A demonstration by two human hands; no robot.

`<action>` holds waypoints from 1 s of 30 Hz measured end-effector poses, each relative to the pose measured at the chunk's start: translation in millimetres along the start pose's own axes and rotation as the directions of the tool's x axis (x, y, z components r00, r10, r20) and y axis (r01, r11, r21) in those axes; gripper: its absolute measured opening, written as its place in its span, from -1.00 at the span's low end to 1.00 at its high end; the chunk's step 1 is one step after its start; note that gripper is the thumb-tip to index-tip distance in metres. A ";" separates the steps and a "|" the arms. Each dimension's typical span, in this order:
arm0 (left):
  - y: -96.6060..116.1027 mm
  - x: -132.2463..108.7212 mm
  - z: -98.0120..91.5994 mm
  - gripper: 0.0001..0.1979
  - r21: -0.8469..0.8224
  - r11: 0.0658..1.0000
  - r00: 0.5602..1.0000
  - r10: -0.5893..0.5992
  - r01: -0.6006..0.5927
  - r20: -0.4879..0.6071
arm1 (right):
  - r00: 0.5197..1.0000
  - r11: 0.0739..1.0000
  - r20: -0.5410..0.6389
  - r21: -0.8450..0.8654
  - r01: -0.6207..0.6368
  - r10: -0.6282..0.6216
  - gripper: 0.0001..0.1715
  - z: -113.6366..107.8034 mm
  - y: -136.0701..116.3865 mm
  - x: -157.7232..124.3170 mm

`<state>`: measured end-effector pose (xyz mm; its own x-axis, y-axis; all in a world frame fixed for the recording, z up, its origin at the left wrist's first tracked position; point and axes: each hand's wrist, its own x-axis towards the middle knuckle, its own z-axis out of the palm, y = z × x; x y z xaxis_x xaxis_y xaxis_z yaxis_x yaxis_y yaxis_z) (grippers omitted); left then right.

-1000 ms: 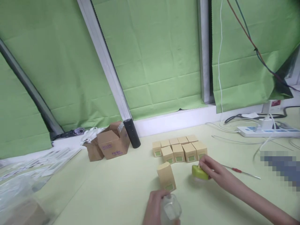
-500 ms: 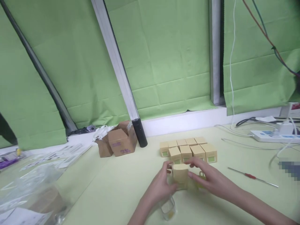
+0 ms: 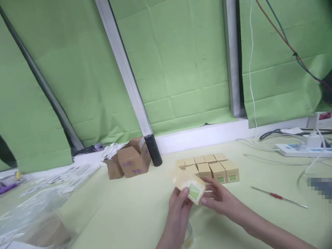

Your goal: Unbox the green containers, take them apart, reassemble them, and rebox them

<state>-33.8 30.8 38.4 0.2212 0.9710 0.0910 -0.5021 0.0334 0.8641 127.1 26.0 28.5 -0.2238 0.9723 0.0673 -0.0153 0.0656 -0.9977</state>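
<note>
Both my hands hold one small tan carton (image 3: pixel 188 185) with a green label, lifted off the pale green table (image 3: pixel 129 211) and tilted on its side. My left hand (image 3: pixel 178 207) pinches its near edge with thumb and fingers. My right hand (image 3: pixel 220 199) grips its right end. Just behind stands a block of several identical tan cartons (image 3: pixel 210 167) in two rows. A clear glass jar (image 3: pixel 188 238) sits on the table below my left wrist, mostly hidden.
A brown cardboard box (image 3: pixel 131 162) and a black cylinder (image 3: pixel 153 149) stand at the back left. A red-handled screwdriver (image 3: pixel 278 197) lies to the right, a white power strip (image 3: pixel 303 149) with cables beyond it. Clear plastic bags (image 3: pixel 33 214) fill the left.
My left hand set the glass jar down and my right hand left the green lid. Both hands took the single carton, lifted it and tipped it over.
</note>
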 end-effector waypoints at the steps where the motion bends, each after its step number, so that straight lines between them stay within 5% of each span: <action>1: -3.9 -0.6 0.8 -0.49 -0.025 1.000 1.000 0.003 -0.004 -0.011 | 1.000 0.998 -0.006 0.059 -0.019 0.019 -0.30 3.7 -1.1 0.0; 6: -13.1 -3.4 4.6 -0.31 -0.006 0.998 0.984 0.062 -0.064 -0.166 | 1.000 0.994 -0.015 0.110 0.012 -0.011 -0.63 5.9 -14.1 -3.3; 11: 1.7 8.2 -6.2 -0.58 -0.117 0.992 0.988 -0.058 0.042 -0.140 | 0.990 0.997 0.121 -0.004 0.079 -0.078 -0.68 -7.0 -8.9 -0.1; 14: 13.0 22.0 -29.5 -0.64 -0.049 0.997 0.975 -0.076 0.067 -0.208 | 0.982 0.957 0.108 -0.227 0.179 -0.157 -0.55 -11.7 6.0 14.7; 16: 20.2 30.4 -51.7 -0.64 0.182 0.978 0.937 -0.027 0.097 -0.349 | 0.954 0.802 0.097 -0.521 0.292 -0.285 -0.48 -14.1 14.3 31.4; 18: 27.7 35.9 -75.9 -0.62 0.409 0.895 0.896 0.022 0.180 -0.443 | 0.921 0.585 0.130 -0.738 0.337 -0.366 -0.51 -16.3 18.3 51.9; 20: 35.3 38.1 -98.7 -0.60 0.525 0.825 0.884 0.068 0.211 -0.462 | 0.910 0.470 0.153 -0.816 0.335 -0.384 -0.53 -17.8 19.3 73.1; 23: 47.1 38.8 -125.5 -0.48 0.660 0.717 0.857 0.178 0.224 -0.484 | 0.910 0.405 0.176 -0.852 0.332 -0.376 -0.49 -18.0 19.6 97.4; 26: 59.4 40.8 -138.4 -0.13 0.786 0.564 0.765 0.379 0.254 -0.520 | 0.905 0.368 0.227 -0.857 0.361 -0.361 -0.55 -16.7 18.7 102.8; 28: 65.1 41.7 -134.1 -0.04 0.839 0.480 0.697 0.509 0.257 -0.505 | 0.902 0.374 0.254 -0.845 0.382 -0.348 -0.59 -15.9 15.4 94.6; 30: 65.0 39.4 -117.0 -0.18 0.898 0.405 0.716 0.575 0.171 -0.396 | 0.900 0.394 0.270 -0.829 0.398 -0.342 -0.49 -15.1 9.6 79.7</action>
<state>-155.5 98.9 40.2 -0.4612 0.8080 0.3666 0.5857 -0.0331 0.8098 123.8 107.5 24.2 -0.4590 0.7925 0.4017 0.7125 0.5984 -0.3665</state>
